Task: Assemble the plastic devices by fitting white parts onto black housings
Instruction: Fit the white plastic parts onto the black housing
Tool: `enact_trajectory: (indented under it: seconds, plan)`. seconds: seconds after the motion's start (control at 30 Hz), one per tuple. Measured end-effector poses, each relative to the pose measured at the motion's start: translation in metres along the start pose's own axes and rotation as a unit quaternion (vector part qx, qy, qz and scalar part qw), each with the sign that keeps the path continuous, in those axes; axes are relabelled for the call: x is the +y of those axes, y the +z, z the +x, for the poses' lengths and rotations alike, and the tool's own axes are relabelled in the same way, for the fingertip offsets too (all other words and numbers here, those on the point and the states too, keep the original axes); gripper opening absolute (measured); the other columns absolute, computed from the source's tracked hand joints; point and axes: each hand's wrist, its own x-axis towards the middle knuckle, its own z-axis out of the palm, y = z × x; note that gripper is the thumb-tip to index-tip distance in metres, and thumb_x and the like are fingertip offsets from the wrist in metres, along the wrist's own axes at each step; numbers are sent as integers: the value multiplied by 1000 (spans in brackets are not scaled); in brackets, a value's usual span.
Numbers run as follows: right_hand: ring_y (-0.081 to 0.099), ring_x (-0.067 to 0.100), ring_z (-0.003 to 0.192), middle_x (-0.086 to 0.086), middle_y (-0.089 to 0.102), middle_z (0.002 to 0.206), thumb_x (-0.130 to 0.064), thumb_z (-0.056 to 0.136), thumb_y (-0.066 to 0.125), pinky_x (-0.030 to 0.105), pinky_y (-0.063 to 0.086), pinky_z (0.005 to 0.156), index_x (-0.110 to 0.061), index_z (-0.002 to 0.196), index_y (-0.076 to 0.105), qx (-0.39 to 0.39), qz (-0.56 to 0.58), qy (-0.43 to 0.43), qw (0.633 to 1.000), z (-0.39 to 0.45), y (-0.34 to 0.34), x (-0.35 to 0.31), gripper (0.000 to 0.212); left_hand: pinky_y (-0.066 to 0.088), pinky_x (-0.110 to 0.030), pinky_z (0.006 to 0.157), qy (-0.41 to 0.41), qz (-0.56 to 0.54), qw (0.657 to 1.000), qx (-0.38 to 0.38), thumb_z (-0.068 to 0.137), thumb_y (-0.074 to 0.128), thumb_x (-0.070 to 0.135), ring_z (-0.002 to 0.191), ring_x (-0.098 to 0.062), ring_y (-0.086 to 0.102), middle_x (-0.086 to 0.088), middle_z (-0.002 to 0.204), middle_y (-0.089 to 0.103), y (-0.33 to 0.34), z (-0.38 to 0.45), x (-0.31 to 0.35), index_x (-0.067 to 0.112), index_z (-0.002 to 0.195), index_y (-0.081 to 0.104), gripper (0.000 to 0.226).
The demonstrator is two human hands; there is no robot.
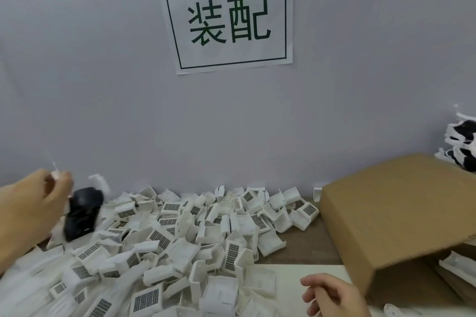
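The left hand [33, 213] grips a black housing [82, 216] with its fingers curled round one end, lifted above the left end of the counter [304, 247]; a white piece [99, 183] shows at the housing's top, though blur hides whether it is seated. The right hand [332, 296] hovers by the near edge, fingers loosely curled and holding nothing. The likeliest trouble is the housing slipping, since it is held by one end only, and dropping into the heap of white parts [185, 239], scattering those that lie loose. A second risk is picking a white part tangled with its neighbours, dragging others toward the near edge, where they could fall. The heap covers the counter from the left edge to past the middle and reaches the back wall [103, 85], so there is little free surface there. A cardboard box [391, 213] fills the right side, tilted, with its corner close to the right hand. Open room lies in the bare strip between heap and box.
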Motion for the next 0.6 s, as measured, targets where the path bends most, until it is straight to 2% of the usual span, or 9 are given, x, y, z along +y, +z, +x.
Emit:
enact_trajectory:
  seconds: [0.1,0.17,0.27,0.33,0.43,0.53,0.6]
  plan:
    - [56,30,50,22,65,58,19,90,42,30,39,56,-1,64,74,21,-9,-18,1000,0,2,1,45,40,-34,54,-43,-37,998,9,99,45,42,47,-25,47,-6,49,47,13,-31,58,11,59,45,50]
    - [57,30,50,21,65,58,19,90,43,28,38,54,-2,64,74,15,-11,-15,1000,1,2,1,46,33,-33,53,-72,-115,991,-11,103,47,35,54,-22,41,-6,59,45,35,-53,90,11,65,43,46]
    - [57,28,48,17,67,58,19,89,43,26,38,50,-5,65,75,17,-19,-11,1000,1,2,3,46,47,-38,61,-206,-285,933,-75,101,51,34,72,-27,49,-11,81,43,73,-76,113,9,82,49,31]
    - [58,23,46,15,68,59,17,89,45,20,39,47,-7,66,75,19,-28,-18,999,-2,2,2,45,51,-42,64,-278,-344,891,-106,99,52,34,72,-29,56,-15,85,50,97,-98,127,7,87,50,29]
    - [63,18,52,9,72,66,14,90,50,16,41,48,-13,72,76,11,-39,-36,999,-8,3,-3,41,50,-37,55,-342,-416,835,-112,98,53,31,61,-23,60,-7,68,56,126,-132,142,12,81,48,26]
    - [70,7,79,-12,76,87,6,90,58,17,49,61,-27,92,75,-10,-74,-82,994,-17,3,-11,37,49,-29,47,-390,-462,789,-110,99,51,27,42,-12,58,1,49,56,150,-161,152,15,75,49,27]
    - [67,-4,89,-21,74,93,2,90,60,12,49,67,-35,102,71,-32,-98,-99,990,-20,4,-14,40,49,-28,43,-401,-486,769,-107,98,51,24,41,-11,56,2,47,54,164,-177,157,15,72,48,27]
